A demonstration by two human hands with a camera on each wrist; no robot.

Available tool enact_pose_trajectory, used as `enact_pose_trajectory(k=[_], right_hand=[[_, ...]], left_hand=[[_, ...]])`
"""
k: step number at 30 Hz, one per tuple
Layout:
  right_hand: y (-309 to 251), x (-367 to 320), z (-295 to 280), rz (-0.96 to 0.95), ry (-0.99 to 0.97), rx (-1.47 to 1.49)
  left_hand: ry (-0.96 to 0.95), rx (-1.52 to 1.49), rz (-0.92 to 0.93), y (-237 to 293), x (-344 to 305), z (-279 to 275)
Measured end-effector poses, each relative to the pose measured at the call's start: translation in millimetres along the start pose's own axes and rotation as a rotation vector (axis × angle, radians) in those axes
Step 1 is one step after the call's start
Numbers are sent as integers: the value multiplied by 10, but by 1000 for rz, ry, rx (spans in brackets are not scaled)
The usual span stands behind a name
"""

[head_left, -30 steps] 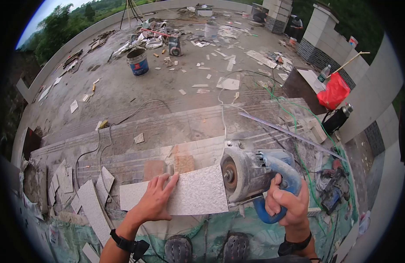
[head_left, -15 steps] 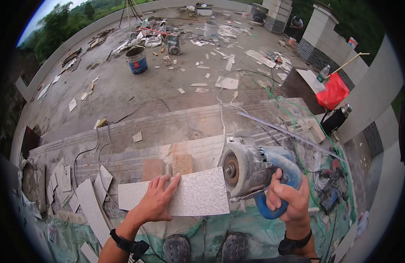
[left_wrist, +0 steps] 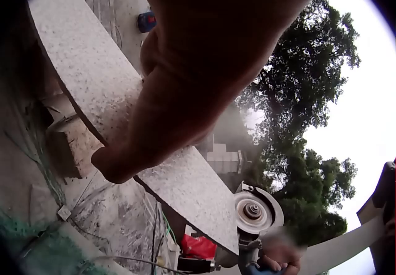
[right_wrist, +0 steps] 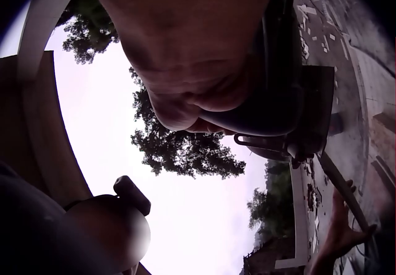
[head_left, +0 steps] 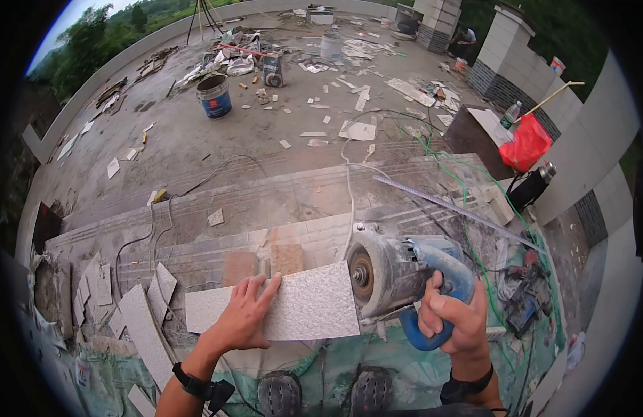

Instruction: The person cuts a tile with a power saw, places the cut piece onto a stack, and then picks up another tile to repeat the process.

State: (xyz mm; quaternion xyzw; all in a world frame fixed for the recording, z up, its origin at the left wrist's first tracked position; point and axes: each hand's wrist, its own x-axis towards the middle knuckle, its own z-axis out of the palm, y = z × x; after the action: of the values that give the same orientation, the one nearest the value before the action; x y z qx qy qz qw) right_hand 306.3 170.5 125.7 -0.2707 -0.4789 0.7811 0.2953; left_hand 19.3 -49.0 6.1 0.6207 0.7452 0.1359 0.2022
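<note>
A speckled pale stone tile (head_left: 314, 306) lies crosswise before me, raised above the steps. My left hand (head_left: 241, 316) holds it, fingers spread over its top and reaching the far edge. In the left wrist view the thumb (left_wrist: 117, 163) hooks over the tile's near edge. My right hand (head_left: 460, 316) grips the blue looped handle of a dusty handheld circular saw (head_left: 394, 271). Its round disc (head_left: 361, 274) faces left, right at the tile's right end. The right wrist view shows the saw's dark body (right_wrist: 272, 111) under the hand, mostly in shadow.
Two bricks (head_left: 286, 258) sit behind the tile. Cut tile strips (head_left: 144, 326) lie at left, a second power tool (head_left: 526, 299) at right. Green cable (head_left: 467, 201) and a pale cable (head_left: 350, 208) cross the steps. Beyond stand a bucket (head_left: 215, 97) and a black flask (head_left: 530, 187).
The whole view has shifted slightly. Tile and saw sit a little further left in it, still end to end. Both hands keep their hold.
</note>
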Motion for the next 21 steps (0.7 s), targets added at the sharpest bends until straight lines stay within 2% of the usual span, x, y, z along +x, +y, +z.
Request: enact_pose_trajectory(k=[21], right_hand=[[61,-71,-16,34,-1,38]], left_hand=[[7,-11,6,-44,11,-10]])
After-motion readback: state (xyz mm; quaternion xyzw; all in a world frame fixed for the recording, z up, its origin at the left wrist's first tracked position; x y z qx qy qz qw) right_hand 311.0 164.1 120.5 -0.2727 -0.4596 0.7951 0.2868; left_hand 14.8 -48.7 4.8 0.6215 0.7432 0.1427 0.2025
